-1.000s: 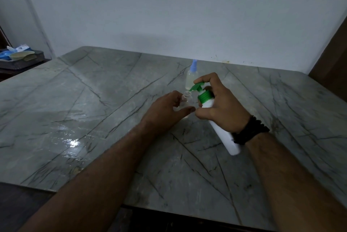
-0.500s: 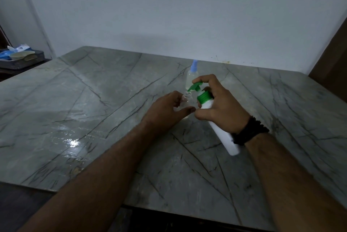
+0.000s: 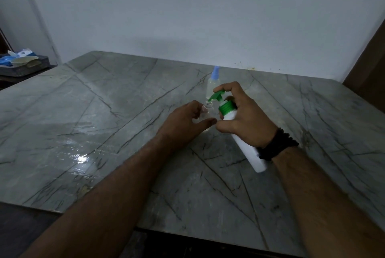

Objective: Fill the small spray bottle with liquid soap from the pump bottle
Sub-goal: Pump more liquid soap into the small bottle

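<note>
The right hand is gripping the tilted white plastic pump bottle, a finger curled over its green pump head, whose spout is hovering just above the open neck of the small clear spray bottle. The left hand is cupping that bottle upright on the veined grey marble table, seemingly clasping it. Short, gentle presses should suit the narrow mouth and slick plastic.

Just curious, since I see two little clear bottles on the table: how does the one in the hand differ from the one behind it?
The open bottle has no cap, and the left hand holds it. The capped bottle wears a blue spray top and stands untouched, farther back. Both are small, clear and upright.
</note>
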